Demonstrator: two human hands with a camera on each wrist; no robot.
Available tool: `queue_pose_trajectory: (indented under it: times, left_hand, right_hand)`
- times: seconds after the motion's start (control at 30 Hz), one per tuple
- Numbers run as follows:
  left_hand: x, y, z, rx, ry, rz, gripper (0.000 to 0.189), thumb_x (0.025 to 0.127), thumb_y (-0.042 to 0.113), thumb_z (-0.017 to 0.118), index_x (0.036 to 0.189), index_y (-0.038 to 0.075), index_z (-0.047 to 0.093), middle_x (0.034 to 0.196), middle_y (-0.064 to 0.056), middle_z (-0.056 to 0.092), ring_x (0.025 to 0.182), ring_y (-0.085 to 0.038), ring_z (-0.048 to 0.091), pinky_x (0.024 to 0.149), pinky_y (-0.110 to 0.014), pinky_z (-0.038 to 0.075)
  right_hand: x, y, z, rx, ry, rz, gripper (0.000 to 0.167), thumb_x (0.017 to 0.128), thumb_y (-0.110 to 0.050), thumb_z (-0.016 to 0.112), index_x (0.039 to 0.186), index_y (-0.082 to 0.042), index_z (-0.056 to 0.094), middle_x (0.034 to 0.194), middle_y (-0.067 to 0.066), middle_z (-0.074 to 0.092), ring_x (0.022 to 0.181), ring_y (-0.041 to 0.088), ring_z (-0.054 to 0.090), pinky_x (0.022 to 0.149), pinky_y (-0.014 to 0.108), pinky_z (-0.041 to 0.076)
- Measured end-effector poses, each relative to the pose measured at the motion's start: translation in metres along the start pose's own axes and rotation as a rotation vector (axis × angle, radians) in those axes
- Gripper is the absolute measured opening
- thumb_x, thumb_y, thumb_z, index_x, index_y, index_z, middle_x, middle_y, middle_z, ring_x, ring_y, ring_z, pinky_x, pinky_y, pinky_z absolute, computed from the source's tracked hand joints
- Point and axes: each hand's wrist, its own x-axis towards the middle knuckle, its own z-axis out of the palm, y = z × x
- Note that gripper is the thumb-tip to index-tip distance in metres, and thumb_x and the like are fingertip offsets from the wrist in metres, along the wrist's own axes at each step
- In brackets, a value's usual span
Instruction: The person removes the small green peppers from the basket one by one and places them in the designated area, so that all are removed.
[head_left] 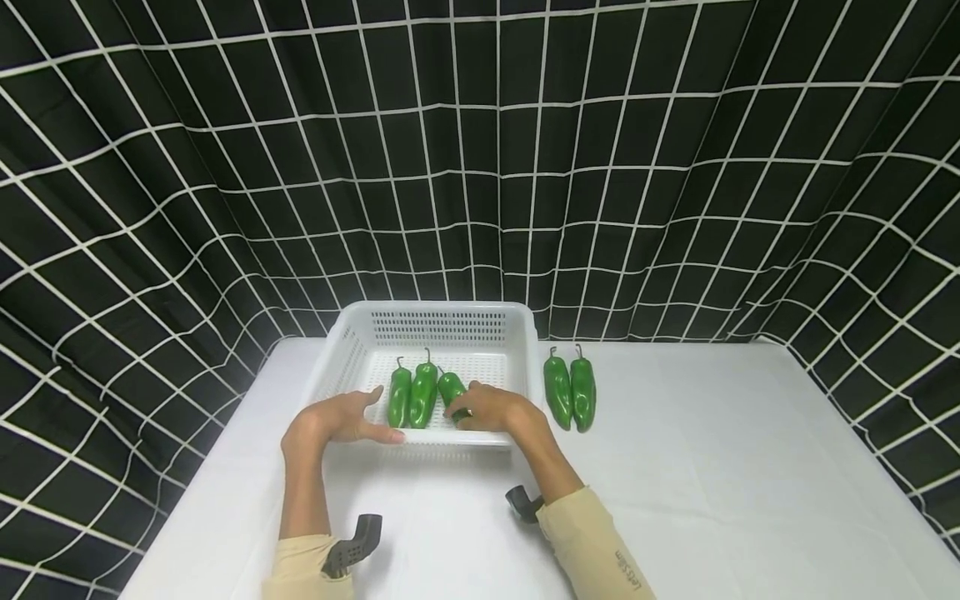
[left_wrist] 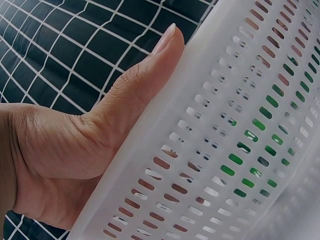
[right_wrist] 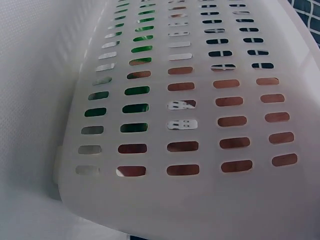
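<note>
"So, what did the right hand (head_left: 489, 408) have?"

"Its fingers were curled round the lower part of a green pepper (head_left: 451, 387); that pepper was inside the white slotted basket (head_left: 438, 307), its stem pointing away and a little to the left; whether it touched the basket floor I couldn't tell."

"And the left hand (head_left: 341, 418)?"

"Released; its thumb lay straight along the near rim, and its other fingers were inside the wall, partly hidden; the left wrist camera caught skin through the slots."

"Which things lay nearby?"

"Between the hands, a left pepper (head_left: 400, 398) and a middle pepper (head_left: 423, 396) lay side by side in the basket, stems away from the person; outside, just right of the basket, an outer pair of peppers (head_left: 582, 389) lay on the white surface (head_left: 712, 433); behind it all hung black cloth with a white grid (head_left: 517, 142)."
</note>
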Motion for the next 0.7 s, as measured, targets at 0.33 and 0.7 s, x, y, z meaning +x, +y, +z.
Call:
queue_pose_trajectory:
  times: [0.33, 0.7]
  left_hand:
    - [-0.0009, -0.0004, -0.0023, 0.012, 0.003, -0.007, 0.122, 0.077, 0.078, 0.074, 0.164, 0.006, 0.03, 0.164, -0.027, 0.039, 0.151, -0.054, 0.038, 0.12, -0.069, 0.038]
    - [0.0007, -0.0015, -0.0011, 0.015, 0.011, 0.0, 0.121, 0.077, 0.077, 0.075, 0.163, 0.005, 0.032, 0.163, -0.028, 0.041, 0.15, -0.054, 0.038, 0.12, -0.067, 0.039]
  right_hand:
    - [-0.0007, -0.0011, -0.0012, 0.057, 0.119, 0.008, 0.026, 0.097, -0.014, 0.071, 0.122, -0.009, 0.078, 0.134, 0.011, 0.073, 0.138, 0.033, 0.059, 0.121, 0.053, 0.046]
    - [0.0004, 0.0014, -0.0079, 0.185, 0.197, -0.088, 0.027, 0.093, -0.01, 0.077, 0.12, -0.007, 0.077, 0.126, 0.01, 0.077, 0.126, 0.031, 0.067, 0.116, 0.054, 0.05]
